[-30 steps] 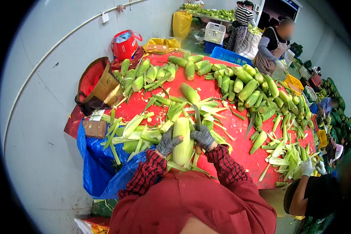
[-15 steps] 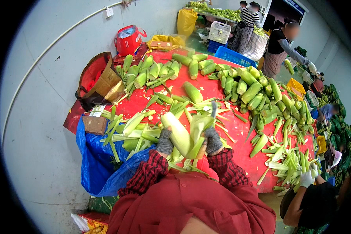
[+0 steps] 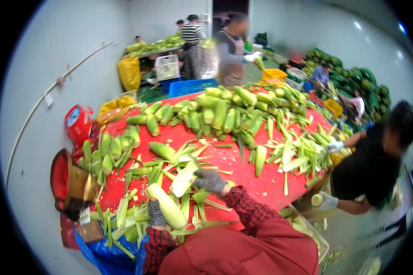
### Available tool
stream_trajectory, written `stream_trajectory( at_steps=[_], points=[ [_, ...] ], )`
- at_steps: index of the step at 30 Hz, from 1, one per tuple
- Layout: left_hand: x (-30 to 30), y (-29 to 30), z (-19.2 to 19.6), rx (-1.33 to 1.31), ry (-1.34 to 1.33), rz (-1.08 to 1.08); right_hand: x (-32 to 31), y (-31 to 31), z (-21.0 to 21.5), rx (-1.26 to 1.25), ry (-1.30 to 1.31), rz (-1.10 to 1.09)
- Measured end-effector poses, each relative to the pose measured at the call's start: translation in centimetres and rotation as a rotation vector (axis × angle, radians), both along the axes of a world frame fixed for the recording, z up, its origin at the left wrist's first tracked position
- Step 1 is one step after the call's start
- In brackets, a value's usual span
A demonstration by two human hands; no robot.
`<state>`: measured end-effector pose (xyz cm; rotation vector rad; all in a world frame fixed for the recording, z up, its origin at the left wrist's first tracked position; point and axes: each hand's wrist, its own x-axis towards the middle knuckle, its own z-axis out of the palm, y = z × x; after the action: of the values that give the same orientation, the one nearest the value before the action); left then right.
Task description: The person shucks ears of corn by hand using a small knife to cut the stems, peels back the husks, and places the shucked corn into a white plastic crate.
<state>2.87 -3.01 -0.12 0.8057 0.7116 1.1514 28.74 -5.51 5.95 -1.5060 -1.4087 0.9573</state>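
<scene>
At the red-covered bench (image 3: 243, 172), my gloved left hand (image 3: 156, 213) clamps a pale, half-husked corn cob (image 3: 167, 206) while my right hand (image 3: 209, 180) grips its peeled green husk (image 3: 184, 178); stripping it free looks next.

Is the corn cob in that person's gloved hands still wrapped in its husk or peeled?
Mostly peeled: the cob in the left hand looks pale and bare, while the right hand holds a husk leaf apart from it.
</scene>
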Motion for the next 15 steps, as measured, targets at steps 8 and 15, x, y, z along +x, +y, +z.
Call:
stream_trajectory(
  at_steps=[8, 15],
  points=[
    [4.7, -2.8, 0.0, 0.102, 0.267, -0.545, -5.4, -7.5, 1.9, 0.008, 0.048, -0.085],
    [7.9, -6.3, -1.9, 0.127, 0.358, -0.971, -4.3, -18.1, -1.5, 0.199, 0.228, -0.479]
  ],
)
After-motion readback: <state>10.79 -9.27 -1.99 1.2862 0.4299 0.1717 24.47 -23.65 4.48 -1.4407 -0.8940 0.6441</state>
